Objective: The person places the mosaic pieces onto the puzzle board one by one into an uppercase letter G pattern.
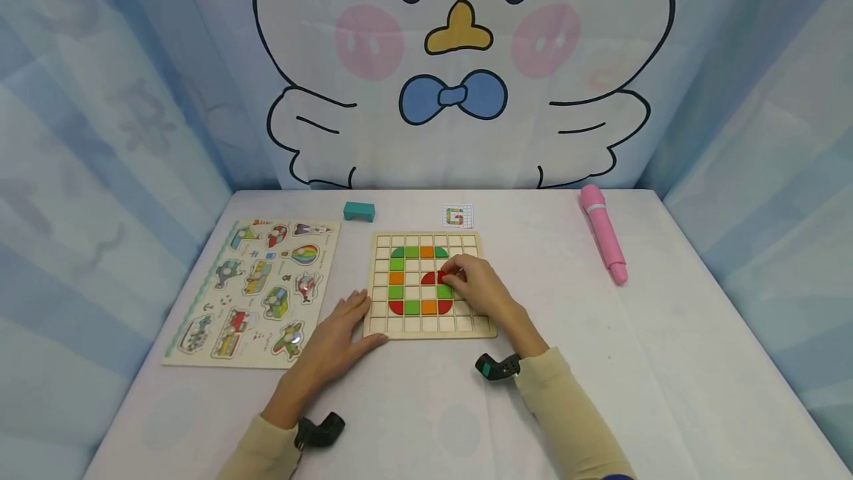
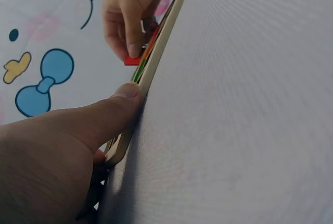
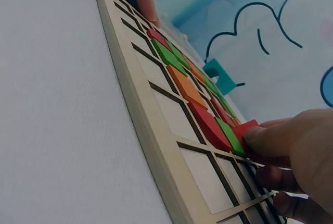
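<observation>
A square wooden grid board (image 1: 473, 323) lies on the table, with green, orange and red tiles arranged in a G-like shape. My right hand (image 1: 477, 285) pinches a red tile (image 3: 244, 128) between thumb and fingertips, over the right side of the shape. Close under it sit a green tile (image 3: 230, 136) and another red tile (image 1: 429, 278). My left hand (image 1: 340, 339) rests against the board's front left corner. Its thumb (image 2: 126, 90) touches the front edge and its outstretched fingers lie along the left edge.
Left of the board lies a picture puzzle board (image 1: 266, 295). Behind stand a teal block (image 1: 359, 211) and a small pattern card (image 1: 457, 215) with a similar coloured shape. A pink pen-like stick (image 1: 605, 235) lies at the right. A patterned curtain closes off the back.
</observation>
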{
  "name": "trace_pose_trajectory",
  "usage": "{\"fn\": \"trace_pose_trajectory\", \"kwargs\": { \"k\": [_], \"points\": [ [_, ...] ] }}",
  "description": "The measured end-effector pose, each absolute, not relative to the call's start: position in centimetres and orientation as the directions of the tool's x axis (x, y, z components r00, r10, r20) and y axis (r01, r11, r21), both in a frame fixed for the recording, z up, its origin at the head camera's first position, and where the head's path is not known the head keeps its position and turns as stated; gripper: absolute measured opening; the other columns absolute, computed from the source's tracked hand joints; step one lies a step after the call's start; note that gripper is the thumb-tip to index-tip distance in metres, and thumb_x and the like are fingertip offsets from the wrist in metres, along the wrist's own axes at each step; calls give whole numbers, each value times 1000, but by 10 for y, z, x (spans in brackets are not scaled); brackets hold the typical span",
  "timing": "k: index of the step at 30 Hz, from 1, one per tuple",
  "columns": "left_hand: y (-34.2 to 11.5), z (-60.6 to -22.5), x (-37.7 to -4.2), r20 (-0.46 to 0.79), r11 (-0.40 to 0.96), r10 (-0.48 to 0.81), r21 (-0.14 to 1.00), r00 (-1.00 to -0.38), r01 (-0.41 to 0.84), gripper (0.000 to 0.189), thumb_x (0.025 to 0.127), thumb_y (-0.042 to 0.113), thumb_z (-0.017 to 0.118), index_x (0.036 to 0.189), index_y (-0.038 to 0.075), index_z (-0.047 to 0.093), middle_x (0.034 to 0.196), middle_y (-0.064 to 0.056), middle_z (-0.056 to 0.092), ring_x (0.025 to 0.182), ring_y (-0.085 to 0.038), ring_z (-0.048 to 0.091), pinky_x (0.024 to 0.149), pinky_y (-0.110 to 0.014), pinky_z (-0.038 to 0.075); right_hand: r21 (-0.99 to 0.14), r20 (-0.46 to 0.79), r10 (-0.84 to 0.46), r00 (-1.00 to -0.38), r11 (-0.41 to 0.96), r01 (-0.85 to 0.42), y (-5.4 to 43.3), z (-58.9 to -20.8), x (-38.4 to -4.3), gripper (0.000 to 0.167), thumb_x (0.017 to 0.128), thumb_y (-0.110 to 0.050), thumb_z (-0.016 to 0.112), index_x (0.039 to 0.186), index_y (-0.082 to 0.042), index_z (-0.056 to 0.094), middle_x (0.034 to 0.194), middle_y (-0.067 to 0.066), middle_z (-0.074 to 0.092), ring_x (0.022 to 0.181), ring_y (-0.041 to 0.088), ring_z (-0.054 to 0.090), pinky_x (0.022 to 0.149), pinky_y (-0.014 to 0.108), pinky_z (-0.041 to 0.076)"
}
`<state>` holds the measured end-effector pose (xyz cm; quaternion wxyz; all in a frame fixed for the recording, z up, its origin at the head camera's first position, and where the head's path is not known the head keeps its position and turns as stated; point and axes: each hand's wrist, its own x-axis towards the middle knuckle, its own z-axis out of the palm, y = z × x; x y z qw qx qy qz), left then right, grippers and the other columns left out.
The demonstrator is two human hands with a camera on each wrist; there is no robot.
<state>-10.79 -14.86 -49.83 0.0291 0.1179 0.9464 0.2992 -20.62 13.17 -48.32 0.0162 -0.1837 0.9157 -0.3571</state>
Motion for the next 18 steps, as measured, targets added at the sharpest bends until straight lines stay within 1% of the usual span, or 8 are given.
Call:
{"fn": "trace_pose_trajectory", "kwargs": {
  "k": [9, 14, 18],
  "points": [
    [-148, -498, -108, 12, 793, 242, 574, -970, 205, 82, 89, 50, 71, 151, 4, 44, 161, -13, 37, 152, -34, 29, 125, -53, 28, -580, 145, -367, -919, 721, -379, 129, -485, -206, 19, 96, -19, 68, 109, -7, 76, 96, 4, 65, 77, 13, 52, 68, 24, 44],
    [-149, -499, -109, 14, 800, 244, 563, -970, 209, 82, 90, 51, 70, 151, 4, 43, 161, -13, 37, 152, -36, 29, 124, -53, 29, -567, 144, -358, -923, 734, -373, 128, -485, -206, 19, 97, -19, 68, 107, -6, 78, 92, 4, 61, 76, 13, 50, 67, 24, 42],
    [-150, -497, -109, 21, 804, 244, 554, -969, 215, 82, 90, 52, 70, 150, 3, 44, 161, -14, 38, 151, -37, 31, 123, -54, 30, -569, 152, -362, -920, 729, -381, 128, -485, -206, 20, 97, -18, 68, 108, -5, 78, 92, 5, 61, 76, 14, 50, 67, 24, 42]
  ]
}}
